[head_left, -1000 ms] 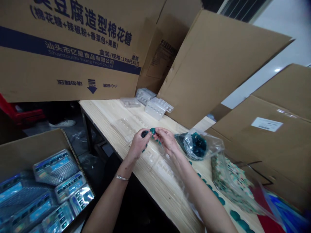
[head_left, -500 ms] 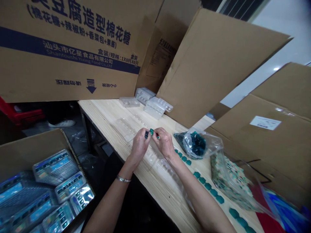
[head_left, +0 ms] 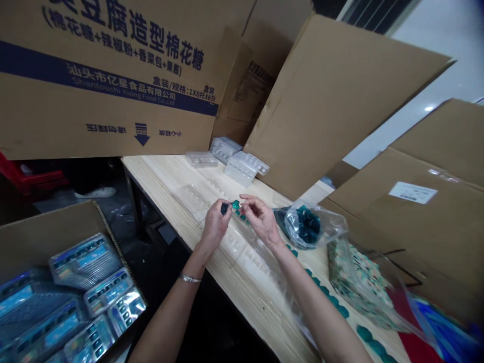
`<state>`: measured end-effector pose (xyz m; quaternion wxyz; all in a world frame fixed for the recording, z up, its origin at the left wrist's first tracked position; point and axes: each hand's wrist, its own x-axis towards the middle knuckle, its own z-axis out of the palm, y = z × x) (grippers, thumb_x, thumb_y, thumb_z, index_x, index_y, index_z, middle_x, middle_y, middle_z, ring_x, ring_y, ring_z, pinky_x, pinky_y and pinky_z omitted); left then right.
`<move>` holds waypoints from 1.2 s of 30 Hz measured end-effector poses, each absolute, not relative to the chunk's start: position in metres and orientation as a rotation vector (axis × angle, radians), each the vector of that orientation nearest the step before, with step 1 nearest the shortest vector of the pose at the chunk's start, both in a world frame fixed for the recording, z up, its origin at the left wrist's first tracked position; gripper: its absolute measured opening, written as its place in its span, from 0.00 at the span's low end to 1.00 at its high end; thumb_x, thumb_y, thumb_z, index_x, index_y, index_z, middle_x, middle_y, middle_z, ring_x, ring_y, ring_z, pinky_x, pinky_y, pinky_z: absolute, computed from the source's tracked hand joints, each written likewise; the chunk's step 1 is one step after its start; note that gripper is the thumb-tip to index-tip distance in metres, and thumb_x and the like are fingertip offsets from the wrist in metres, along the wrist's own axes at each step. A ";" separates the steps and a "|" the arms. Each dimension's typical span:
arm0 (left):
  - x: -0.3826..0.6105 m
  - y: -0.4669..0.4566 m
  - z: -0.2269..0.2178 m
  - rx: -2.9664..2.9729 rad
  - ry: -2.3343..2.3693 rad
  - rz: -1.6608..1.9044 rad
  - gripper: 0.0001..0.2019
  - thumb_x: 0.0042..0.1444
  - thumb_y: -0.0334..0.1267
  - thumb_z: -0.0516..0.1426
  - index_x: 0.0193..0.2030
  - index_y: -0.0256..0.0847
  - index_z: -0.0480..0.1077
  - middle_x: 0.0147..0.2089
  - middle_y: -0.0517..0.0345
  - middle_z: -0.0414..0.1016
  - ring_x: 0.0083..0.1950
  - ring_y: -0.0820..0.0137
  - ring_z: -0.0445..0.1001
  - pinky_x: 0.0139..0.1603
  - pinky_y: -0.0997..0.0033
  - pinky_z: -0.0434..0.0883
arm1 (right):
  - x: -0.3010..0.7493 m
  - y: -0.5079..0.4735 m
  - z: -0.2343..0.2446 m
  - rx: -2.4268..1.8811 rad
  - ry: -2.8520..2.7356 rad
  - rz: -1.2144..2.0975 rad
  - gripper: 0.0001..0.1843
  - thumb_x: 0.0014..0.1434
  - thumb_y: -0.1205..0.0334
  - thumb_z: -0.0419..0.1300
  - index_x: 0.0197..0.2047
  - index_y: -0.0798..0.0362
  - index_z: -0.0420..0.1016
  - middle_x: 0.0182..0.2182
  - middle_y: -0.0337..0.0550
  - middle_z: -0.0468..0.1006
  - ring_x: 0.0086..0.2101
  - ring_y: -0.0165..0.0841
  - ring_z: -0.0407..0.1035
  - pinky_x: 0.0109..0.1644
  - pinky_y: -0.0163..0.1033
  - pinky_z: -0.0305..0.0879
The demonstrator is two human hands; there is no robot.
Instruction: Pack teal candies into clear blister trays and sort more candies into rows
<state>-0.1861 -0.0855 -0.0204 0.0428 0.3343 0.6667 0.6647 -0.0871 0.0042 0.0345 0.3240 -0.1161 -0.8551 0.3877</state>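
A small glossy green piece (head_left: 235,204) sits at the fingertips of my left hand (head_left: 216,220), which is closed. A dark, nearly black piece (head_left: 224,208) also shows in its fingers; its kind is unclear. My right hand (head_left: 261,218) is just right of the green piece, its fingers apart and the index finger stretched out. I cannot tell whether a fingertip touches the piece. Clear plastic trays with small hollows (head_left: 254,262) lie on the table below both hands. Several green pieces (head_left: 365,333) stand in a row, partly hidden by my right forearm.
A clear bag of dark teal pieces (head_left: 308,224) lies on the wooden table (head_left: 242,302), beside a bag of mixed pale and green pieces (head_left: 359,275). Stacked clear trays (head_left: 242,169) stand at the back. Cardboard boxes (head_left: 348,96) surround the table; an open box (head_left: 56,222) holds blue packages.
My right hand has moved slightly right, away from my left hand, and its fingers have spread. The green piece stays at my left fingertips.
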 end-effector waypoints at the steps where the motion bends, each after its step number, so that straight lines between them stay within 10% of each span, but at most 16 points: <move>1: -0.187 -0.086 -0.019 0.998 2.002 2.030 0.05 0.54 0.37 0.53 0.34 0.39 0.67 0.33 0.55 0.72 0.36 0.70 0.70 0.40 0.71 0.66 | -0.087 0.008 0.036 -0.316 -2.232 1.143 0.11 0.57 0.59 0.56 0.43 0.51 0.71 0.47 0.48 0.72 0.33 0.30 0.71 0.38 0.38 0.69; 9: -0.183 -0.093 -0.012 0.711 1.481 1.933 0.13 0.51 0.47 0.55 0.36 0.39 0.66 0.18 0.68 0.58 0.16 0.79 0.55 0.15 0.80 0.53 | -0.085 0.029 0.043 -0.169 -2.358 1.494 0.16 0.52 0.57 0.62 0.45 0.48 0.75 0.44 0.43 0.76 0.35 0.30 0.71 0.40 0.38 0.69; 21: -0.180 -0.102 -0.005 0.619 0.897 1.910 0.14 0.46 0.44 0.61 0.34 0.38 0.64 0.22 0.67 0.58 0.17 0.84 0.54 0.14 0.84 0.46 | -0.095 0.033 0.033 -0.147 -2.139 1.477 0.10 0.44 0.56 0.68 0.31 0.50 0.79 0.35 0.42 0.77 0.32 0.32 0.72 0.32 0.40 0.73; 36: -0.208 -0.116 -0.003 0.388 0.997 2.124 0.15 0.43 0.42 0.63 0.34 0.36 0.65 0.22 0.68 0.57 0.17 0.84 0.54 0.13 0.85 0.46 | -0.129 0.087 0.004 0.199 -2.768 0.565 0.18 0.60 0.51 0.51 0.32 0.54 0.75 0.31 0.46 0.75 0.34 0.30 0.70 0.40 0.36 0.66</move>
